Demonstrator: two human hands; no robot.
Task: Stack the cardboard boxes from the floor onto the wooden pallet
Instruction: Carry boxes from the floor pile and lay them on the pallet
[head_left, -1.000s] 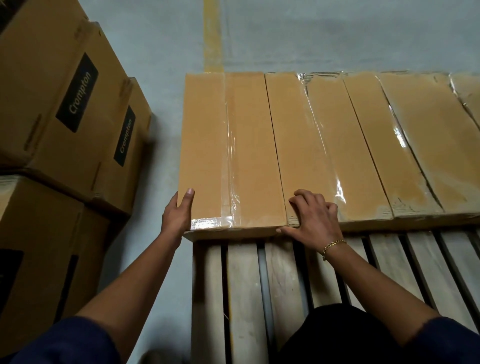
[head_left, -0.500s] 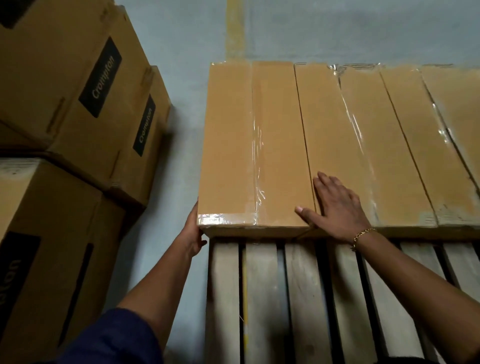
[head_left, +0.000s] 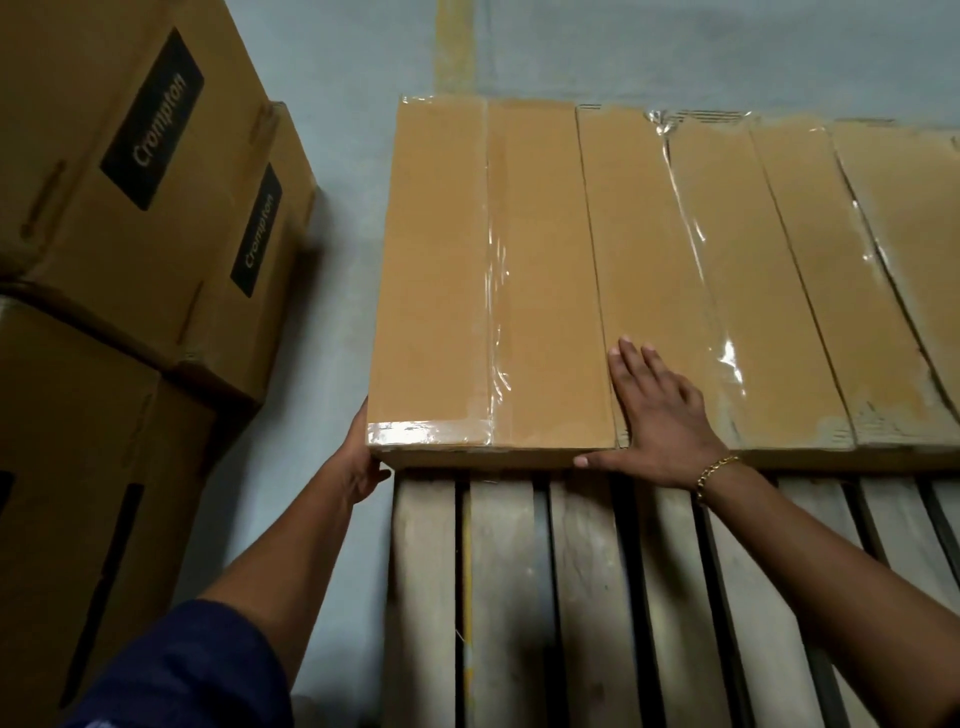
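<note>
A wooden pallet (head_left: 587, 597) fills the view from 6 to 4 o'clock, its pale slats running away from the person. On its far half lies a row of flat cardboard boxes, set side by side and touching. The leftmost box (head_left: 441, 260) sits at the pallet's left edge, around 12 o'clock, sealed lengthwise with clear tape (head_left: 493, 291). The second box (head_left: 665, 249) lies just to its right at 1 o'clock, and more boxes (head_left: 831, 291) follow towards 3 o'clock.

The right grip (head_left: 660, 421) is released. It lies flat on the second box's near end beside the seam. Its fingers are straight and point to 12 o'clock, and the thumb stretches towards 9 o'clock along the leftmost box's near edge. A gold bracelet (head_left: 717, 470) circles that wrist.

The left grip (head_left: 358, 457) presses against the leftmost box's near left corner. Its fingers are hidden by the box, so I cannot tell whether it is grasping or only pushing. A dark blue sleeve (head_left: 192, 670) shows at 7 o'clock.

At 9 to 10 o'clock, large brown cartons (head_left: 104, 156) labelled "Crompton" are piled on the grey floor (head_left: 337, 78). A yellow line (head_left: 454, 47) runs off at 12 o'clock.
</note>
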